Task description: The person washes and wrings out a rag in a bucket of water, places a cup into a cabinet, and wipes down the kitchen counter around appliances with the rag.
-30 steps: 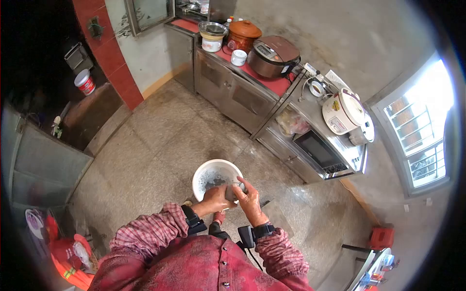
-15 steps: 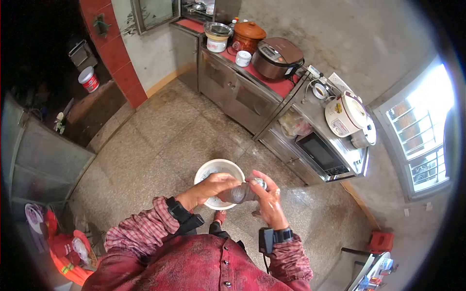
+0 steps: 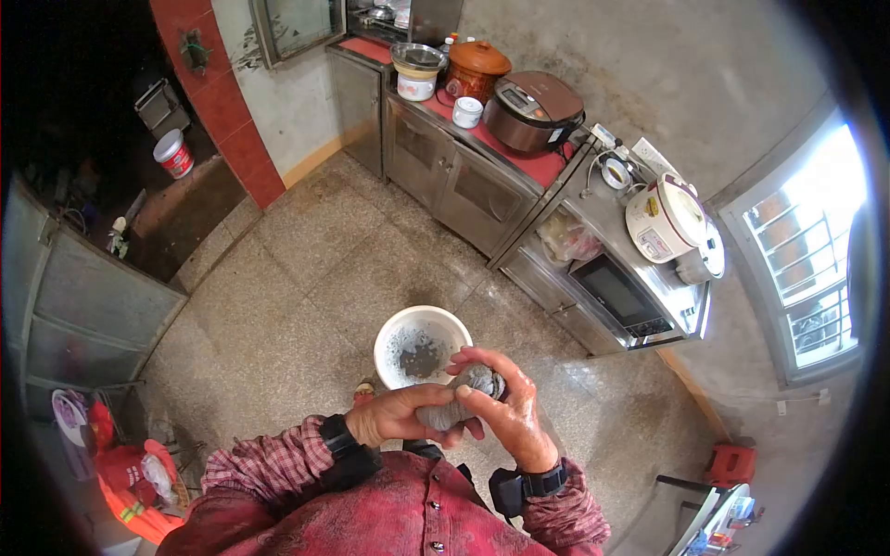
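Both hands hold a grey, rounded, wet-looking lump (image 3: 447, 414) in front of my body. My left hand (image 3: 394, 415) grips its lower left side, thumb across the top. My right hand (image 3: 508, 415) is wrapped round its upper right end, where the grey surface looks streaked and lighter. What the lump is made of I cannot make out. Just beyond the hands, a white basin (image 3: 381, 352) stands on the floor with grey wet matter at its bottom. Dark bands are on both wrists.
Metal cabinets (image 3: 482, 193) carry a brown cooker (image 3: 533, 111), an orange-brown pot (image 3: 476, 69) and a white rice cooker (image 3: 665, 219). A microwave (image 3: 619, 295) sits in the right cabinet. Red stool (image 3: 730, 463) at right; red and orange items (image 3: 125, 473) at lower left.
The lump, stretched between the hands half a second ago, is now rounder and nearer my body. Both hands have closed in around it and moved clear of most of the basin.
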A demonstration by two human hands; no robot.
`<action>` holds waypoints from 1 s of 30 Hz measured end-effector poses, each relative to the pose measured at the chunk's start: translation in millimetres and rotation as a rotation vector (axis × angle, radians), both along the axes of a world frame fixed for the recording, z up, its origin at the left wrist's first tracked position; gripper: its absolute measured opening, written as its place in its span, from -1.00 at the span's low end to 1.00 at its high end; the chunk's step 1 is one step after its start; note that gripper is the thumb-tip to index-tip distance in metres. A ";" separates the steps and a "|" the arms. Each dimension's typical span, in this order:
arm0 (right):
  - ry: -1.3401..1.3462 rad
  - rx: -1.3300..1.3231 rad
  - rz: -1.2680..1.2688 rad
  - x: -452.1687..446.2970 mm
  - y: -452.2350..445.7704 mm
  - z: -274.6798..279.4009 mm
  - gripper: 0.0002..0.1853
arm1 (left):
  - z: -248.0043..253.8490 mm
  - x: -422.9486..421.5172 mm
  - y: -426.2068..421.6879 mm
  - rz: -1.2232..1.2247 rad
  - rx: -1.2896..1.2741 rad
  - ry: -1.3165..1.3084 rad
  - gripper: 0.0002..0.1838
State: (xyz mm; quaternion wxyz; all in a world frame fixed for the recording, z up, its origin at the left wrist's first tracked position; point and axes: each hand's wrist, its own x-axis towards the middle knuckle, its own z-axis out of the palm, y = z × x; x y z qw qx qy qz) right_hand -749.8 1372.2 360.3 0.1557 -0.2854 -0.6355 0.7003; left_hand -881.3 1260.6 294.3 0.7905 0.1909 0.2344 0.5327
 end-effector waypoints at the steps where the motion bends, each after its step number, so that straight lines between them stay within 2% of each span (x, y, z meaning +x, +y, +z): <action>1: 0.007 -0.002 0.002 -0.4 -1.0 1.5 -0.62 | 6.4 0.0 -0.8 -0.002 -0.002 0.001 -0.48; 3: 0.015 -0.006 0.003 -0.6 -1.1 -1.5 -0.62 | 20.6 -2.1 0.8 0.010 -0.011 0.110 -0.62; 4: 0.037 0.091 0.015 0.1 -0.6 -8.1 -0.63 | 24.6 -1.4 3.7 0.010 -0.014 0.112 -0.62; 6: 0.059 0.186 0.026 0.2 -0.2 -13.5 -0.65 | 29.7 1.0 9.8 -0.045 -0.213 0.068 -0.75; 8: 0.020 0.346 0.061 0.4 0.1 -15.8 -0.70 | 11.3 3.1 9.5 -0.066 -0.186 0.126 -0.81; 10: 0.003 0.350 0.041 -0.3 -1.1 -25.1 -0.75 | -2.7 6.6 9.6 -0.088 -0.158 0.181 -0.86; 12: -0.012 0.358 0.021 -1.6 -1.9 -40.5 -0.79 | -9.7 12.1 13.5 -0.128 -0.214 0.508 -0.82; 13: -0.034 0.325 -0.013 -1.9 -2.0 -52.4 -0.80 | -19.9 16.5 15.5 -0.127 -0.214 0.508 -0.82; 15: -0.056 0.292 -0.047 -2.5 -1.7 -80.9 -0.81 | -61.3 28.3 16.6 0.034 -0.068 0.926 -0.82; 16: -0.066 0.305 -0.057 -3.4 -0.3 -98.0 -0.81 | -113.3 34.2 17.2 0.035 -0.069 0.927 -0.82; 17: -0.075 0.317 -0.068 -4.7 0.5 -113.2 -0.81 | -180.5 39.9 18.4 0.075 -0.158 0.746 -0.80; 18: -0.074 0.315 -0.066 -6.5 0.7 -125.4 -0.81 | -185.9 39.2 20.1 0.094 -0.203 0.655 -0.80; 19: -0.077 0.400 -0.096 -8.6 0.9 -136.4 -0.83 | -164.5 35.0 24.9 0.116 -0.248 0.565 -0.79; 21: -0.078 0.481 -0.123 -13.7 2.9 -155.5 -0.84 | -114.5 30.8 32.1 0.234 -0.190 1.294 -0.60; 23: -0.146 0.555 -0.152 -19.0 5.9 -171.2 -0.83 | -160.9 30.9 37.2 0.230 -0.236 1.223 -0.57; 25: -0.125 0.532 -0.184 -23.5 8.9 -180.5 -0.81 | -169.3 29.6 40.4 0.231 -0.280 1.153 -0.54; 26: -0.106 0.512 -0.219 -24.4 10.0 -184.7 -0.79 | -173.6 29.4 41.4 0.281 -0.221 1.255 -0.50; 27: -0.104 0.510 -0.214 -26.0 10.4 -181.5 -0.79 | -167.9 27.6 42.7 0.331 -0.160 1.356 -0.47; 28: -0.117 0.430 -0.246 -27.0 11.7 -176.3 -0.77 | -162.0 26.5 43.2 0.334 -0.165 1.357 -0.47; 30: -0.215 0.244 -0.281 -22.9 17.6 -175.1 -0.73 | -146.9 25.8 43.6 0.497 -0.011 1.372 -0.42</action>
